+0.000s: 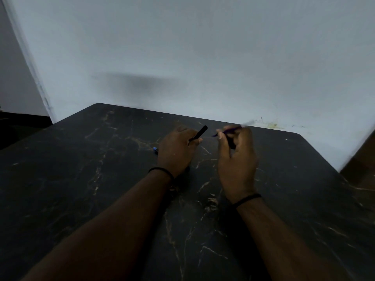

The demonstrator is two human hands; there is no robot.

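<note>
The counter [101, 179] is showing as a dark marble-look slab, pale tan veins running through it, smooth, giving off a dull sheen. Behind, the wall [203, 47] is reading as matt paint, stained yellowish low right. In the left hand [176, 151] the black barrel [198, 133] is looking like matt plastic. In the right hand [236, 159] the purple stick [229, 131] is blurring; probably plastic.

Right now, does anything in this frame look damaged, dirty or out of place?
Yes. The white wall carries a yellowish stain with dark specks, just above the far edge of the black marble table. A small blue piece peeks out beside the left hand, seemingly loose on the table.
</note>
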